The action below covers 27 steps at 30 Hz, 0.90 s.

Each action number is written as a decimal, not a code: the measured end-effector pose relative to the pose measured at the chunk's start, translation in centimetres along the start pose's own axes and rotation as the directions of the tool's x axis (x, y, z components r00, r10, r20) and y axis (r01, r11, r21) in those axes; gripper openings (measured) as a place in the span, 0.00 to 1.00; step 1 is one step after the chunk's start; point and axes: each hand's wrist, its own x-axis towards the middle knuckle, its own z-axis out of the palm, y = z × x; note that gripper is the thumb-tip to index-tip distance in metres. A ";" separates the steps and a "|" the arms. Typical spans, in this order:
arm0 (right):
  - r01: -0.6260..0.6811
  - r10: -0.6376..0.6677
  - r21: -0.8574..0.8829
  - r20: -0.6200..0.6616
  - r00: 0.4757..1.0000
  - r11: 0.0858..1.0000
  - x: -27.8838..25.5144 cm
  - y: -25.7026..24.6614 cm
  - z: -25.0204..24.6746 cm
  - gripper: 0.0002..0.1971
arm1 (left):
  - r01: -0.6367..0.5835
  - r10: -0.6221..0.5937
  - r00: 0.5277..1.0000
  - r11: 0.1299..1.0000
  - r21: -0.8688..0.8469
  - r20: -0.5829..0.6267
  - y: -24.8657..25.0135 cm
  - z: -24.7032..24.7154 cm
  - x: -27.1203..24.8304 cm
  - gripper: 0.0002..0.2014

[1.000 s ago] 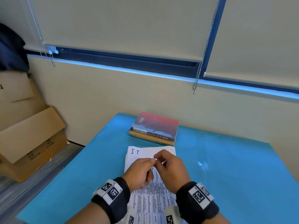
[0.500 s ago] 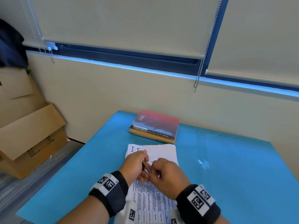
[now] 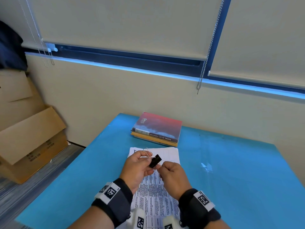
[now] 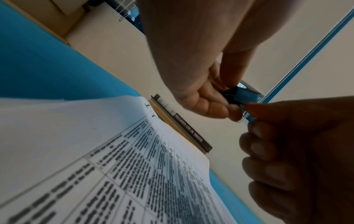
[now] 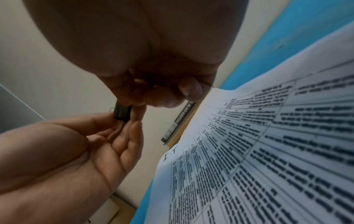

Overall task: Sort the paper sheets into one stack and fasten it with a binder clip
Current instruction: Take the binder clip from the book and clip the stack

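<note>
A stack of printed paper sheets lies flat on the blue table in front of me. Above it, both hands hold a small black binder clip. My left hand pinches the clip's body between thumb and fingertips, with its wire handle sticking up. The right hand pinches the clip's near end with thumb and forefinger, its other fingers curled. The clip hangs apart from the paper.
A red-covered book on top of another book lies at the table's far edge, just behind the sheets. Cardboard boxes stand on the floor to the left. A wall with blinds and hanging bead chains closes the far side.
Both hands have lifted slightly and turned the clip, so its black body and wire handle now show between the fingertips. The paper stack has not moved.
</note>
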 end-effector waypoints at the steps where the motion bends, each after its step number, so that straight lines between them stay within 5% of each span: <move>1: -0.018 0.018 0.027 -0.001 1.000 0.999 0.1 0.0 0.0 0.20 | -0.004 0.004 1.000 1.000 0.013 0.002 -0.1 0.0 -0.1 0.07; 5: -0.084 0.086 0.096 -0.022 0.996 0.992 0.4 0.5 0.1 0.18 | 0.002 -0.003 1.000 0.999 0.037 0.004 -0.2 0.1 -0.5 0.11; 9: -0.081 0.085 0.079 -0.052 0.995 0.994 0.5 0.8 0.3 0.17 | 0.004 -0.003 1.000 0.999 0.037 -0.023 -0.8 0.5 -0.1 0.02; 13: -0.094 0.098 0.194 -0.014 0.995 0.977 0.2 1.0 0.1 0.15 | 0.031 -0.031 0.998 0.999 0.006 -0.052 -1.2 0.7 0.7 0.08; 19: -0.213 0.236 0.243 -0.071 0.969 0.946 1.8 1.7 0.5 0.22 | 0.043 -0.036 0.999 0.967 0.249 -0.032 -1.9 1.4 2.2 0.08; 27: -0.380 0.407 0.490 0.056 0.912 0.784 4.0 3.2 0.6 0.21 | 0.090 -0.097 0.995 0.905 0.417 -0.005 -2.9 0.9 4.8 0.06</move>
